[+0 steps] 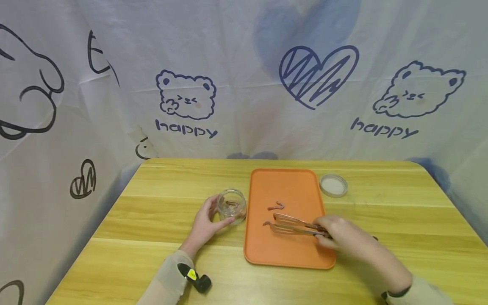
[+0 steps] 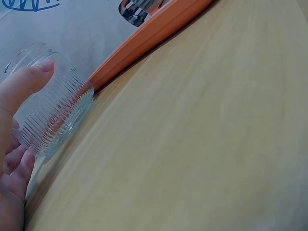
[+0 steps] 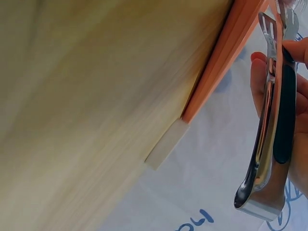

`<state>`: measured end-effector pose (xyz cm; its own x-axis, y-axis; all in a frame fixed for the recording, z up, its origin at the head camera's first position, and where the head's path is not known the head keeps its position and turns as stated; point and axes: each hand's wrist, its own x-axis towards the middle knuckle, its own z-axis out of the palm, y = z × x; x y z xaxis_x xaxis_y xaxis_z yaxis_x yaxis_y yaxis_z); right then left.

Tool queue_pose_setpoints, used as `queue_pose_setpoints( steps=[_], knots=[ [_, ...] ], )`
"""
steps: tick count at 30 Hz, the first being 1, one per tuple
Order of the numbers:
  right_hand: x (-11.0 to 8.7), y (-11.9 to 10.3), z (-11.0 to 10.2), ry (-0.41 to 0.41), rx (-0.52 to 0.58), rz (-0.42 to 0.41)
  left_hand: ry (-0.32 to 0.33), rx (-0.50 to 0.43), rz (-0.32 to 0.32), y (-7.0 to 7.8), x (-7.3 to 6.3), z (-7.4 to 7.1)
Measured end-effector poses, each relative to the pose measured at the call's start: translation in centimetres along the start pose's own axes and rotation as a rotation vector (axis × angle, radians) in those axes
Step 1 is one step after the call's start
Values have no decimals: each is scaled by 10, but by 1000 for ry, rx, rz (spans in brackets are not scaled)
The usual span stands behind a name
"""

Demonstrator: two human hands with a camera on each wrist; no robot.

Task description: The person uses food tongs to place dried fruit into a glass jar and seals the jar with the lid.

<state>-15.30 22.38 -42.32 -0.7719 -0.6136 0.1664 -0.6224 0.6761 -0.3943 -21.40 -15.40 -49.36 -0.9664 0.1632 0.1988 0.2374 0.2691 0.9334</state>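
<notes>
My left hand (image 1: 203, 225) holds a round glass jar (image 1: 237, 215) at the left side of the orange tray (image 1: 284, 184), thumb on the near side and fingers on the far side. Some brownish, worm-like matter shows inside the jar. In the left wrist view the ribbed wall of the jar (image 2: 57, 115) is visible. My right hand (image 1: 345, 237) grips metal tongs (image 3: 260, 178) with dark handle grips, low over the tray. The tongs' slotted ends stand apart. One small brown worm (image 1: 267, 223) lies at the tip of the nearer end; another curled worm (image 1: 277, 206) lies farther back.
A round, clear lid (image 1: 333, 186) lies on the wooden table (image 1: 171, 186), just right of the tray's far corner. Behind the table hangs a white cloth (image 1: 244, 106) printed with bears and hearts.
</notes>
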Motion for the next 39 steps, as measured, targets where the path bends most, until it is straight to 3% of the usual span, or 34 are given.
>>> queue_pose_setpoints(
  steps=[11, 29, 39],
  knots=[
    [4, -4, 3, -7, -23, 22, 2, 4, 1, -1, 0, -1],
    [4, -3, 3, 40, -28, -17, -6, -13, -3, 2, 0, -1],
    [4, -6, -1, 67, -3, 15, -9, -5, 0, 3, 0, -1]
  ],
)
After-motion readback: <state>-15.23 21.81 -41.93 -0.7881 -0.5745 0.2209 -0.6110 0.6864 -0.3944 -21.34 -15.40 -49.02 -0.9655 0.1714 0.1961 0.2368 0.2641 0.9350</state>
